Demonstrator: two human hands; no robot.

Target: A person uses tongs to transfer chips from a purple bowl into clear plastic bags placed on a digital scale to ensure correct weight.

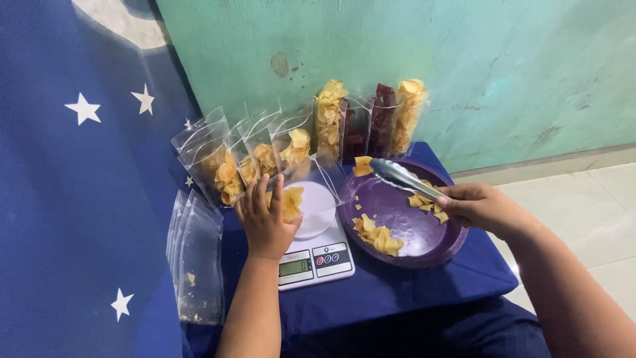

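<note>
My left hand (265, 222) holds a clear plastic bag (311, 182) partly filled with yellow chips, standing on a white kitchen scale (317, 255). My right hand (480, 209) grips metal tongs (401, 178) over a purple bowl (437, 245); the tong tips pinch a yellow chip (362, 166) beside the bag's open mouth. More yellow chips (379, 237) lie in the bowl.
Several part-filled bags (228, 166) lean at the back left. Full bags of yellow and dark red chips (371, 119) stand against the green wall. Empty bags (195, 258) lean at the left by a blue starred cloth. The low table has a blue cover (411, 288); tiled floor lies right.
</note>
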